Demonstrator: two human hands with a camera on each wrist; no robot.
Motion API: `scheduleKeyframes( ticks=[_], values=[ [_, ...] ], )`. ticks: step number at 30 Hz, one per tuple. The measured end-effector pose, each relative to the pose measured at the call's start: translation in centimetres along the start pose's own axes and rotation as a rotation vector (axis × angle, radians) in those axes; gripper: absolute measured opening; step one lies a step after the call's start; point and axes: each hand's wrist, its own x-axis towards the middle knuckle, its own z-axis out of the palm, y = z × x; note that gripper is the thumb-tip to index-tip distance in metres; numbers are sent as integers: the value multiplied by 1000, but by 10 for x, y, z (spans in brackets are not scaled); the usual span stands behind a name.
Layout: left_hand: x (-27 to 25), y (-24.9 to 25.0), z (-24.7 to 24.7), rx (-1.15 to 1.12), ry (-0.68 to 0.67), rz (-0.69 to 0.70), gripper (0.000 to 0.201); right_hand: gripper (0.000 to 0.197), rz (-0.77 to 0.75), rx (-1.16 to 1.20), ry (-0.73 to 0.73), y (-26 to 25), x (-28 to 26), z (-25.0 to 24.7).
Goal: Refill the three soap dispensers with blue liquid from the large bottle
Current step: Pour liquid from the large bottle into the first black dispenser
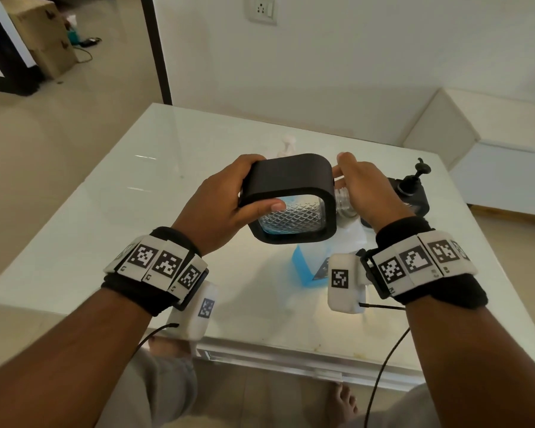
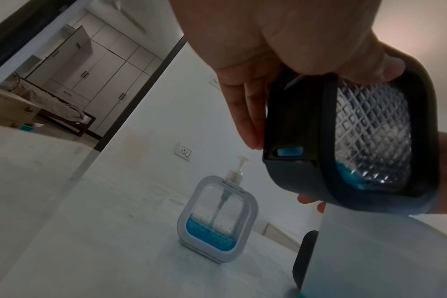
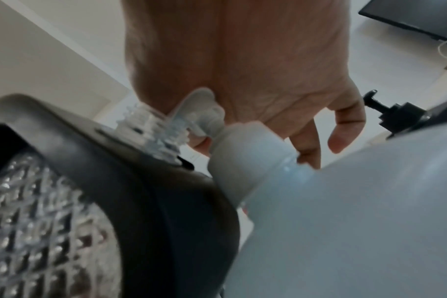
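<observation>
Left hand is gripping the black-framed dispenser by its frame, thumb lying across the patterned clear panel, holding it tipped on its side above the table. The pump is off; its clear threaded neck is pointing toward 3 o'clock. Right hand is curling loosely at that neck; whether it is pinching anything, I cannot tell.

The large bottle is standing directly beneath, its flip cap open, spout just beside the neck. A white dispenser, part filled with blue, is sitting at 12 o'clock; a second black dispenser at 3 o'clock.

Judging handling: the held dispenser is looking light, nearly empty, with a rigid frame that is offering the safest hold; the clear panel could be slick. The bottle, if full, would be heavy and squeezable, so grip its body low.

Open tabletop is lying toward 9 o'clock; the near edge at 6 o'clock is close.
</observation>
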Motion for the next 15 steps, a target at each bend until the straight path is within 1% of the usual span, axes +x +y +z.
scheduleKeyframes(
  ticks=[5,11,15],
  values=[
    [0,2,1,-3,4,-12,66,41,-23,52,-12,2,0,-3],
    [-1,0,-1,15,6,-20,61,42,19,93,-74,-6,0,-8],
    [0,1,-1,20,1,-21,68,42,14,95,-50,-5,1,-8]
  ],
)
